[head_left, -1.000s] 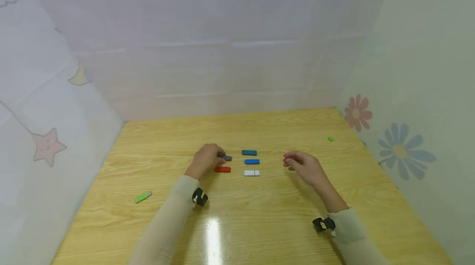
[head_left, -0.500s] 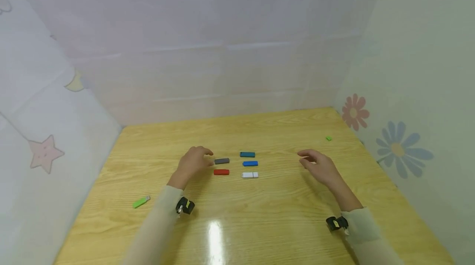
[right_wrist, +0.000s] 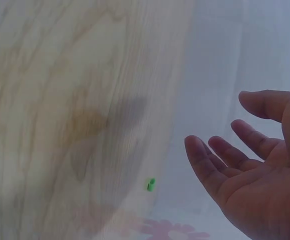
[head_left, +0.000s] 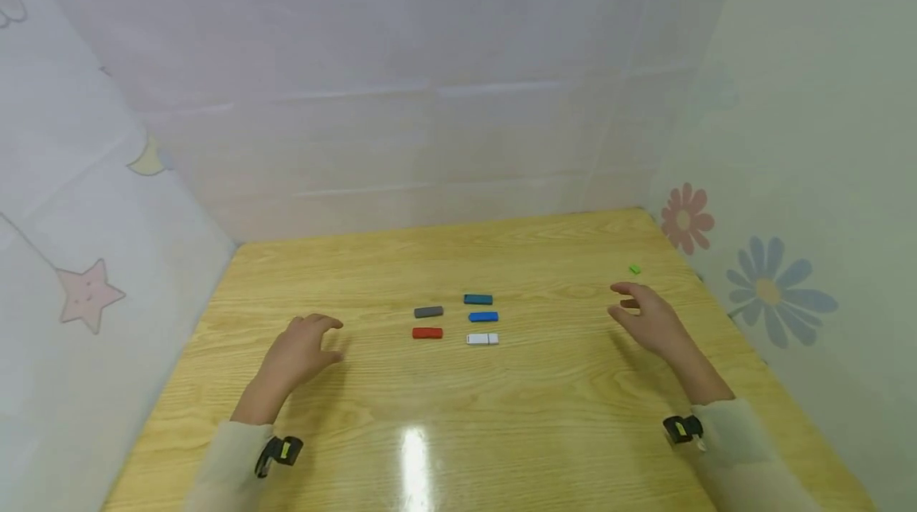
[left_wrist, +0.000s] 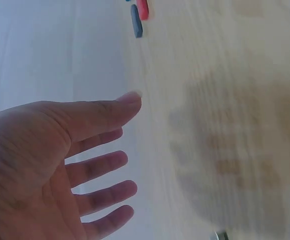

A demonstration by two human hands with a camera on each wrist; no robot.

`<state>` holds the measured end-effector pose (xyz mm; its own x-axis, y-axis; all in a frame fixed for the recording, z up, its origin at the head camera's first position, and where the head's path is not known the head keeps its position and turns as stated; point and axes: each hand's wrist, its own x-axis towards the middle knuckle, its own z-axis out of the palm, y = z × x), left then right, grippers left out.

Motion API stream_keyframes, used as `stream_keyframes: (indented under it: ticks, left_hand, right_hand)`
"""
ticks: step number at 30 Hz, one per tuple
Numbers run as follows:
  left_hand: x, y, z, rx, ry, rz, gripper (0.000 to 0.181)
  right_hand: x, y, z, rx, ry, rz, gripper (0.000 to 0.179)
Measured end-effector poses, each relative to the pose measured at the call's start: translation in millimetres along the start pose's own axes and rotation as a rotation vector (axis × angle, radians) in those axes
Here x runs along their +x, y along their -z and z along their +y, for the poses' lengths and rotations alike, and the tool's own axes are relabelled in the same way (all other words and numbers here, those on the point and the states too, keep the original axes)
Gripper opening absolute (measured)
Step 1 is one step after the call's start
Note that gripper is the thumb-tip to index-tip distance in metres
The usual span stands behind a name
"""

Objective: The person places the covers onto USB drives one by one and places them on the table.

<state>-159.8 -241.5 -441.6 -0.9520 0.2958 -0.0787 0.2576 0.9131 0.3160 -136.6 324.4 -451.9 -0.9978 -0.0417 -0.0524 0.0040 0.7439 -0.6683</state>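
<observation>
My left hand [head_left: 295,351] hovers above the left part of the table, holding nothing, fingers apart and loosely bent. In the left wrist view the metal plug [left_wrist: 220,235] of a USB stick peeks in at the bottom edge; its body is out of that frame, and in the head view the hand and forearm cover that spot. My right hand [head_left: 648,322], likewise holding nothing, hovers at the right with thumb and fingers spread. Beyond its fingertips lies a small green cap [head_left: 634,268], which the right wrist view also catches.
Mid-table lie a grey USB stick [head_left: 428,311] above a red one [head_left: 427,333]. Right of them, a teal stick [head_left: 478,299], a blue stick [head_left: 483,317] and a white stick [head_left: 482,339] form a column. Cloth walls enclose the wooden table [head_left: 444,392] at back and sides.
My left hand has let go of the grey USB stick and moved left and nearer, over where the green USB stick showed. My right hand has shifted right, toward the green cap.
</observation>
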Motion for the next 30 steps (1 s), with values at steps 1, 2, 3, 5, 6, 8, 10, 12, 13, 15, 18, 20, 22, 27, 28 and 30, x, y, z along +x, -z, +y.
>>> stream_keyframes:
  ticks: [1, 2, 3, 5, 6, 8, 10, 12, 13, 15, 18, 20, 22, 27, 28, 30]
  left_hand:
    - [-5.7, 0.2, -3.5, -0.001, 0.007, -0.002, 0.051]
    - [-10.9, 0.3, -7.0, -0.001, 0.017, -0.006, 0.052]
    - [-15.7, 0.8, -10.3, -0.001, 0.026, -0.011, 0.052]
    - [-23.9, 1.5, -17.4, 0.003, 0.04, -0.025, 0.053]
    - [-27.1, 2.3, -20.8, 0.003, 0.049, -0.03, 0.054]
    - [-32.3, 4.0, -27.0, -0.003, 0.068, -0.04, 0.055]
    - [-36.6, 5.5, -32.8, -0.012, 0.084, -0.053, 0.056]
    - [-41.2, 6.8, -37.6, -0.015, 0.096, -0.066, 0.056]
    - [-43.7, 7.0, -40.0, -0.016, 0.099, -0.073, 0.057]
    - [-48.4, 6.8, -44.6, -0.016, 0.101, -0.08, 0.057]
    - [-55.2, 6.6, -49.2, -0.018, 0.108, -0.082, 0.058]
    - [-59.3, 3.4, -52.0, -0.028, 0.114, -0.082, 0.057]
    - [-62.0, 0.4, -53.6, -0.035, 0.118, -0.088, 0.056]
    - [-65.5, -3.0, -58.2, -0.026, 0.142, -0.092, 0.053]
    - [-65.9, -2.4, -59.1, -0.02, 0.147, -0.091, 0.053]
    - [-66.9, 0.0, -61.3, -0.012, 0.153, -0.091, 0.053]
  right_hand:
    - [0.6, 1.7, 1.9, -0.01, -0.004, -0.009, 0.059]
    - [1.4, 3.4, 3.9, -0.022, -0.006, -0.016, 0.06]
    - [2.4, 5.2, 6.0, -0.033, -0.008, -0.021, 0.062]
    - [5.0, 9.2, 10.7, -0.052, -0.011, -0.027, 0.062]
    - [6.7, 11.1, 13.2, -0.062, -0.015, -0.03, 0.063]
    - [10.3, 15.2, 18.9, -0.08, -0.023, -0.039, 0.063]
    - [13.7, 18.9, 25.0, -0.096, -0.036, -0.053, 0.064]
    - [17.4, 22.1, 30.9, -0.119, -0.04, -0.063, 0.065]
    - [19.3, 23.8, 33.4, -0.126, -0.039, -0.067, 0.065]
    - [24.3, 27.1, 37.0, -0.143, -0.031, -0.065, 0.064]
    - [33.2, 32.3, 39.8, -0.164, -0.034, -0.07, 0.063]
    - [36.9, 34.9, 42.5, -0.177, -0.045, -0.075, 0.062]
    - [38.8, 36.8, 45.1, -0.187, -0.062, -0.085, 0.062]
    - [50.1, 37.7, 48.2, -0.226, -0.06, -0.092, 0.059]
    - [54.2, 37.7, 48.2, -0.24, -0.06, -0.094, 0.059]
    - [63.0, 37.1, 47.4, -0.259, -0.064, -0.095, 0.059]
